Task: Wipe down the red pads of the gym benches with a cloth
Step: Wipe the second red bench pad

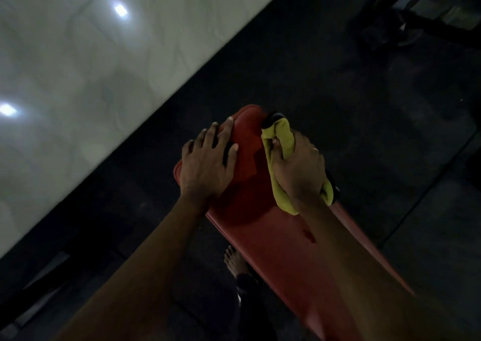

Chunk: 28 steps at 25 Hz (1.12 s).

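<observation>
The dark floor (351, 93) fills most of my view, and a pale glossy surface (78, 67) with two bright light spots cuts across the upper left. On the floor stands the bench, and its red pad (260, 236) runs lengthwise from the lower right up toward the middle, with its narrow rounded end pointing away from me. My left hand (205, 163) lies flat on the pad's left edge near that far end, fingers straight and spread. My right hand (296, 169) is on the pad's right edge, fingers clenched round a bunched yellow cloth (281, 132) that pokes out ahead of my knuckles and under my wrist. My bare foot (234, 260) is on the floor left of the pad. A ring (315, 149) sits on my right hand.
</observation>
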{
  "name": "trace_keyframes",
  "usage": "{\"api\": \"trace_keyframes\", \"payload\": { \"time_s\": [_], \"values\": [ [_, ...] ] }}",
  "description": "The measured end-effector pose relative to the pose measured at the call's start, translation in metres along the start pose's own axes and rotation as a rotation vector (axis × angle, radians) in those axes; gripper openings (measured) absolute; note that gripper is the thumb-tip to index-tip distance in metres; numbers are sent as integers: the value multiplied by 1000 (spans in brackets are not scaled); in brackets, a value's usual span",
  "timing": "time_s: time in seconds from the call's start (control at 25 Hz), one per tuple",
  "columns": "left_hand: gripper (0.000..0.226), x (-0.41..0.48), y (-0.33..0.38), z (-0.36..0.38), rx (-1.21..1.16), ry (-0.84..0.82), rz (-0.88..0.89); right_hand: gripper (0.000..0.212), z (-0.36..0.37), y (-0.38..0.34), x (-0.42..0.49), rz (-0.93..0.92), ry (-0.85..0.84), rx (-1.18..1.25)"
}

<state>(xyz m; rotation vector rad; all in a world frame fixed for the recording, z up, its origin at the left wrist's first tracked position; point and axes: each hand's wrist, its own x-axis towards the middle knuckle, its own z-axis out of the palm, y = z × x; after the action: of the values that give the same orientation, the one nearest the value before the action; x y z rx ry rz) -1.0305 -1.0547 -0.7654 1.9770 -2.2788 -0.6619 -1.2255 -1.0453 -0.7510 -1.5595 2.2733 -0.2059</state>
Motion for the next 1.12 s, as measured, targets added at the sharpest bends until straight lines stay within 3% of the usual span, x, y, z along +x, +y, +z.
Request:
{"api": "trace_keyframes", "payload": {
  "time_s": [0.24,0.44,0.6,0.68,0.8,0.88,1.0,1.04,1.12],
  "values": [
    [59,-1,0,-1,61,18,-4,56,-6,25,-35,-64,1,56],
    [59,-4,1,1,45,25,-9,58,-7,11,-23,29,-56,5],
    [60,-2,2,-3,37,32,-32,65,-23,40,-59,-131,-85,6],
    [60,-3,0,1,19,16,-18,64,-24,63,-73,2,-49,-1],
    [60,-2,-1,3,39,48,-26,67,-9,27,-67,280,20,44],
    [59,-4,0,1,36,31,-27,67,-3,3,-89,173,36,-20],
    [59,-2,0,-2,26,4,-24,67,-9,29,-123,-98,-54,-95],
    [59,0,-1,-4,18,-9,-29,68,-11,41,-128,-71,-50,-110],
    [60,0,0,-7,9,-33,-30,71,-13,48,-128,190,1,-47]
  ]
}}
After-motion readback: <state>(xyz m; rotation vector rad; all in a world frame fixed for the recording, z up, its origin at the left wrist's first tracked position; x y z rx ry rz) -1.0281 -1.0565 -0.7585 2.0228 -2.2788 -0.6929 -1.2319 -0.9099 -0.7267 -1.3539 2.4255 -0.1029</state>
